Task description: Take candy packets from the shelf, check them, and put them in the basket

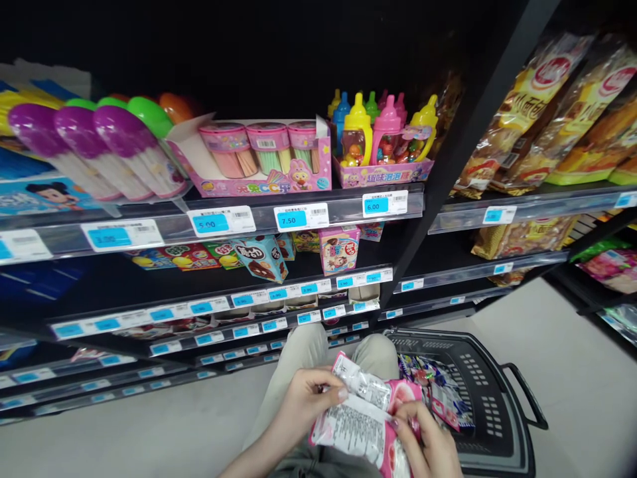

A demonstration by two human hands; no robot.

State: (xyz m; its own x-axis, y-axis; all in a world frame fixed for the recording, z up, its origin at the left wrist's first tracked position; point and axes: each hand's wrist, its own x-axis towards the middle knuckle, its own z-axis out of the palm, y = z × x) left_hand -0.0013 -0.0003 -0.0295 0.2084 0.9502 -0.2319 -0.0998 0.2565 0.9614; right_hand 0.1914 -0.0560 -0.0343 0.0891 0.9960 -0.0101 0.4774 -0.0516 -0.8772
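Over my lap I hold a pink-and-white snack bag (353, 425) with its printed back turned up. My left hand (311, 401) pinches the bag near its upper left, thumb on top. On the right side, my right hand (423, 438) grips the same bag, its thumb on the printed panel and its fingers curled. The pack looks creased or folded across the middle; whether a second pack lies with it I cannot tell. Just right of my knees stands a black shopping basket (512, 425) with several colourful packets (442, 392) inside.
A dark store shelf (378, 259) with price tags runs ahead of me. It carries a pink box of tubs (266, 176), baby-bottle candies (385, 136) and purple-topped containers (114, 133). Bagged bread (527, 99) fills the right-hand shelf. The basket's handle (530, 398) sticks out to the right.
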